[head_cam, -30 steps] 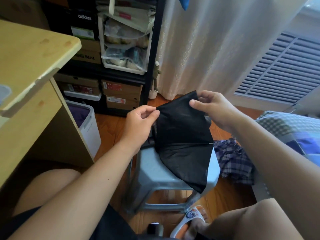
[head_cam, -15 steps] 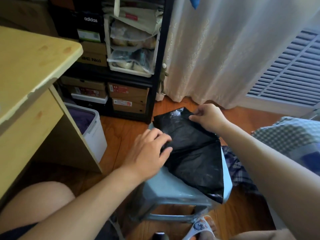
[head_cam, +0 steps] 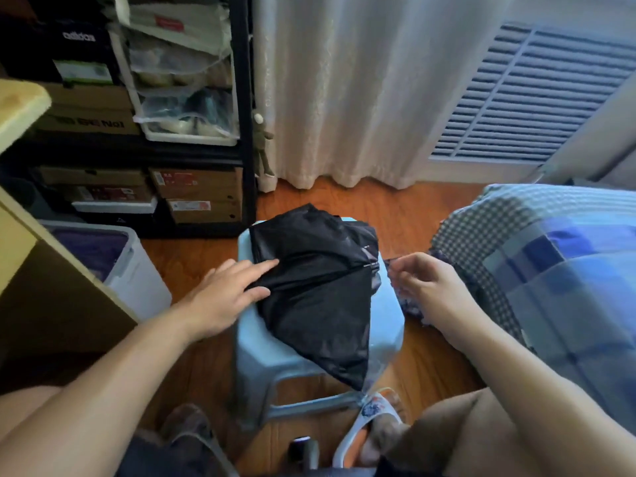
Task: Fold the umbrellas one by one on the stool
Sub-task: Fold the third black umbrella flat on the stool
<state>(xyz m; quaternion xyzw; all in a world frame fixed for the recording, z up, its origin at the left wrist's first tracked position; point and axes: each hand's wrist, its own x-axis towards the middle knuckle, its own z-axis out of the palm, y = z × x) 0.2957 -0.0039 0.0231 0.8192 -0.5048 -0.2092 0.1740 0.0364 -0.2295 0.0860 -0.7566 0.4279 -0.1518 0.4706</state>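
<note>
The black umbrella (head_cam: pixel 318 290) now lies flat on the pale blue stool (head_cam: pixel 385 325). The right hand (head_cam: pixel 425 287) has let go and hangs loose beside it, while the left hand (head_cam: pixel 227 294) presses flat fingers on the fabric.

A home bedroom: checked bedding (head_cam: pixel 564 270), curtain (head_cam: pixel 344 91), stacked shoeboxes (head_cam: pixel 196 194).

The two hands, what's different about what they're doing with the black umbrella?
The left hand lies with straight fingers pressing on the black umbrella; the right hand has curled fingers and hangs just off the umbrella's right edge. The left hand is over the blue stool; the right hand is beside it, near a dark patterned cloth. Whether the right hand pinches anything is unclear. Both hands are bare and reach forward.
</note>
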